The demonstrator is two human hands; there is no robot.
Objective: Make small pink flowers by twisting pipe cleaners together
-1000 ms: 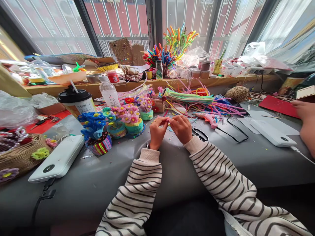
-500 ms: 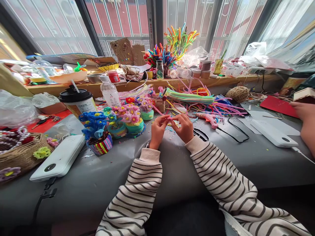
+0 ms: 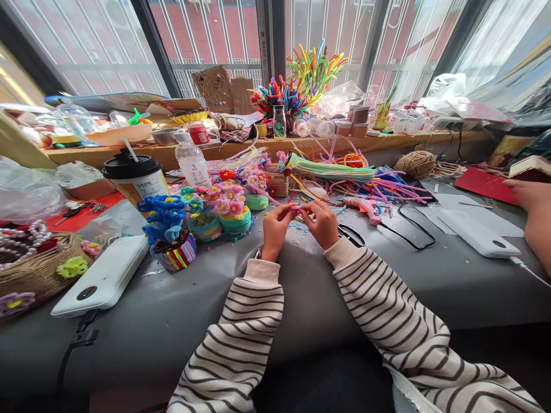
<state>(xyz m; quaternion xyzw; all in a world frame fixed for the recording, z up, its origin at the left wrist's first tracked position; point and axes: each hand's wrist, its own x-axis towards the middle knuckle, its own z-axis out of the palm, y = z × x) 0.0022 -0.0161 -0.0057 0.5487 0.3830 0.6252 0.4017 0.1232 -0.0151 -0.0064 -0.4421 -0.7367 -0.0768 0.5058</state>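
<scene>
My left hand and my right hand meet above the grey table, fingertips pinched close together. Between them is a pink pipe cleaner, its free end sticking out up and to the left past my left fingers. The part inside the pinch is mostly hidden. Just left of my hands stand small pots of pipe-cleaner flowers: pink ones in a yellow and teal pot, and blue ones in a striped pot. Blue and yellow fluff scraps lie beneath my fingers. A pink glue gun lies beyond my right hand.
Bundled pipe cleaners lie behind my hands, near a twine ball. White power banks flank the work area, one on each side. A lidded cup and a bottle stand left. Another person's hand is at far right.
The pink pipe cleaner's free end has swung to the left. My hands keep nearly the same place, with small finger shifts. The other person's hand at right has moved slightly.
</scene>
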